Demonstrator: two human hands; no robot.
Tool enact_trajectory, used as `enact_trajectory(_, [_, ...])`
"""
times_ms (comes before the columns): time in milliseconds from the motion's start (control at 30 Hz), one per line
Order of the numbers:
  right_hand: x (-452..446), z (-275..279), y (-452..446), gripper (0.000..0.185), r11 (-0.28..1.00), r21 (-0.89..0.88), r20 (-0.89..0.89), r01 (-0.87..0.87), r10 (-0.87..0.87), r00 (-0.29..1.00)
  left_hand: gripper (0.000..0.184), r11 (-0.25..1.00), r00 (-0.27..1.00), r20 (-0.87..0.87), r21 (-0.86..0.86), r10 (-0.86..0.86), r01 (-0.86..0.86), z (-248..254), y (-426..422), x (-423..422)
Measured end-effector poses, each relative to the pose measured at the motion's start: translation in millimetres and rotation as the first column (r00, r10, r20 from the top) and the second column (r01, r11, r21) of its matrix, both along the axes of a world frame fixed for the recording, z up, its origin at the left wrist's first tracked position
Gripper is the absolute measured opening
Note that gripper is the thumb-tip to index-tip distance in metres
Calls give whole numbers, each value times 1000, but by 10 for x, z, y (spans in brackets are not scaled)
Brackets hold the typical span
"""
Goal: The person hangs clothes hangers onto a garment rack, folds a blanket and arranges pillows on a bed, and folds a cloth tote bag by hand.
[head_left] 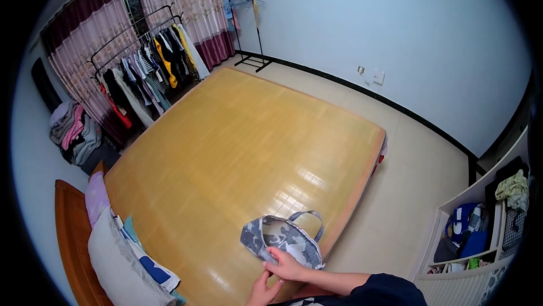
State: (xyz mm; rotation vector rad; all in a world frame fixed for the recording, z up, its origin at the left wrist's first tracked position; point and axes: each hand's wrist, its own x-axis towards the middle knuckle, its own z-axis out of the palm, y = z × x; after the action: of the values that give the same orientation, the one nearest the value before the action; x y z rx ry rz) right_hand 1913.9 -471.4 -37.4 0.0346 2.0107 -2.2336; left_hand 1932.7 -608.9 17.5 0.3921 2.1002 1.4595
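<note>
A grey-and-white camouflage handbag lies at the near right corner of the bed, its mouth open and the pale lining showing. One of its handles arches up at the far side. My right hand is closed on the near handle of the bag, by its rim. Just below it, my left hand meets the fingertips of the right one. Its thumb stands apart from the index finger, and I see nothing held in it; the other fingers are partly hidden.
A tan mat covers the bed. Pillows and folded cloth lie by the wooden headboard. Beyond are a clothes rack and a small hanger stand. A shelf unit with clothes and bags stands right.
</note>
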Motion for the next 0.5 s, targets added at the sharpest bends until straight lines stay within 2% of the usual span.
enact_trajectory(33, [-27, 88, 72, 33, 1000, -1, 2, 0, 0, 1000, 50, 997, 999, 32, 78, 8, -11, 6, 69, -26])
enact_trajectory(67, [-62, 195, 152, 35, 998, 53, 8, -27, 27, 1000, 50, 997, 999, 33, 79, 9, -12, -87, 88, -13])
enact_trajectory(133, [-109, 358, 274, 38, 993, 108, 13, -57, 56, 998, 47, 958, 983, 167, 259, 80, -122, -244, 129, 3])
enact_trajectory(200, [-156, 471, 328, 41, 983, 183, -140, -33, 59, 988, 42, 958, 991, 86, 258, 107, -126, -241, 176, -7])
enact_trajectory(267, [-188, 539, 369, 43, 982, 161, -103, -97, 115, 988, 38, 983, 989, 113, 144, 94, -110, -332, 166, -9])
enact_trajectory(333, [-174, 563, 377, 41, 965, 231, -135, -125, 159, 978, 33, 975, 991, 64, 186, 114, -124, -419, 187, 9])
enact_trajectory(400, [-164, 639, 414, 40, 971, 191, -127, -143, 169, 977, 32, 960, 970, 151, 176, 190, -216, -414, 254, 25])
enact_trajectory(467, [-151, 609, 425, 40, 978, 202, -290, -43, 102, 952, 32, 955, 968, 160, 197, 191, -221, -240, 344, 26])
enact_trajectory(500, [-140, 607, 441, 40, 980, 199, -290, -30, 88, 953, 31, 949, 966, 172, 216, 193, -229, -162, 367, 20])
